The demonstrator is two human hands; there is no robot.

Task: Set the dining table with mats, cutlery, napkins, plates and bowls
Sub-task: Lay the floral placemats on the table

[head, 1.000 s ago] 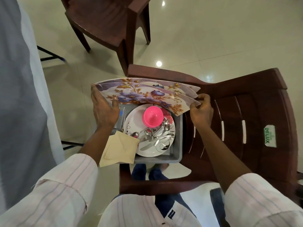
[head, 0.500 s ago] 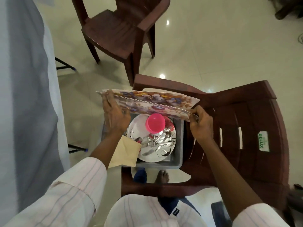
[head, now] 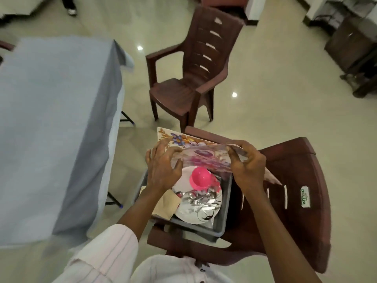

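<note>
Floral table mats point(head: 204, 156) are lifted and bent above a grey tub point(head: 224, 209) that sits on a brown plastic chair point(head: 295, 180). My left hand point(head: 161, 168) grips their left edge and my right hand point(head: 246, 166) pinches their right edge. Inside the tub lie a white plate point(head: 187, 213), a pink bowl point(head: 201, 177) upside down, several forks and spoons point(head: 201, 200), and a beige napkin point(head: 166, 203) hanging over the tub's left rim.
The dining table with a blue-grey cloth point(head: 51, 119) stands to the left. A second brown chair point(head: 191, 78) stands beyond the tub. Dark furniture point(head: 350, 43) is at the far right. Shiny cream floor lies between them.
The mats have risen off the tub and curled, and my hands have come closer together on their edges. The view has lifted, showing the table and more of the room.
</note>
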